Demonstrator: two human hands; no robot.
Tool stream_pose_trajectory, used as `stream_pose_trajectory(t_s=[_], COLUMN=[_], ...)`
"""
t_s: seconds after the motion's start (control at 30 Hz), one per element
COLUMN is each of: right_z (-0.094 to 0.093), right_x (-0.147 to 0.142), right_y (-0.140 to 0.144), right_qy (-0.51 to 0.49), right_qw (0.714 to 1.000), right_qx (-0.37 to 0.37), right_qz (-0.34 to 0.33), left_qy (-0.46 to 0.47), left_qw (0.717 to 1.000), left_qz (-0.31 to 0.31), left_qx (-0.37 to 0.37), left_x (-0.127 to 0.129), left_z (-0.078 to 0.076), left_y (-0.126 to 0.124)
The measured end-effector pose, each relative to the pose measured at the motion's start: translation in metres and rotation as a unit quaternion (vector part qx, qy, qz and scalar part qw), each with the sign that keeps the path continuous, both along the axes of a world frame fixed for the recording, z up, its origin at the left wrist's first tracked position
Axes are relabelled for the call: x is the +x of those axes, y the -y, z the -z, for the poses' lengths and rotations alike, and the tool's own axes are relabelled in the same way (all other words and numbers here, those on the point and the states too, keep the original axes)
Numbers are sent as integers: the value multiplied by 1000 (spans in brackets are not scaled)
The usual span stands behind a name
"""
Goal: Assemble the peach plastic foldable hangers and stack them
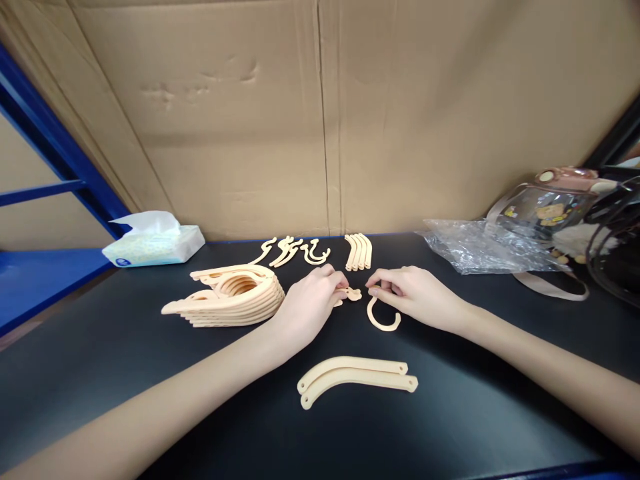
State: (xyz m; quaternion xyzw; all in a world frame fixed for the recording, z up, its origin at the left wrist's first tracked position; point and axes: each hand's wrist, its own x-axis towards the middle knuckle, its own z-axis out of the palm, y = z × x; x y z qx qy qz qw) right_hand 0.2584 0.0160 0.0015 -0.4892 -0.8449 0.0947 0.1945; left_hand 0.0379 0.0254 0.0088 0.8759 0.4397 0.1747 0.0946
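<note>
- Head view: left hand [315, 297] pinched a small beige piece [354, 294] mid-table; fingers hid most of it, only the lobed right end showing.
- Head view: right hand [413, 290], just to the right, grasped a beige hook [384, 327] by its far end, that end covered by fingertips.
- Head view: two curved bars [357, 363] lay on the near side, fully visible.
- Head view: stacked beige parts [253, 310] sat left, lower layers hard to count.
- Head view: far right, crumpled clear plastic [487, 248]; a dark object [623, 247] beside it, cut off, unidentifiable.
</note>
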Motion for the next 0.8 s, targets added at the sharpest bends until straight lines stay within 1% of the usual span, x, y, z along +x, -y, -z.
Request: stream_pose_trajectory(t_s=[0.13,0.3,0.4,0.47,0.63,0.8], right_z=[-2,-8,-12,-13,-13,-14], right_x=[0,1,0,-1,1,4], right_y=[1,4,4,5,6,7], right_qy=[12,54,92,125,202,229], right_qw=[1000,997,993,986,967,958], right_qx=[19,55,79,103,147,154], right_qz=[-5,-3,-11,-25,-61,-80], left_qy=[-15,-71,-121,-135,-121,-98], left_qw=[1000,995,987,982,984,989], left_qz=[-2,11,23,37,54,51], left_qx=[25,67,108,123,122,96], left_x=[-1,-7,-15,-20,-27,-29], left_z=[-4,-8,-5,-1,8,8], left_y=[3,16,26,31,34,32])
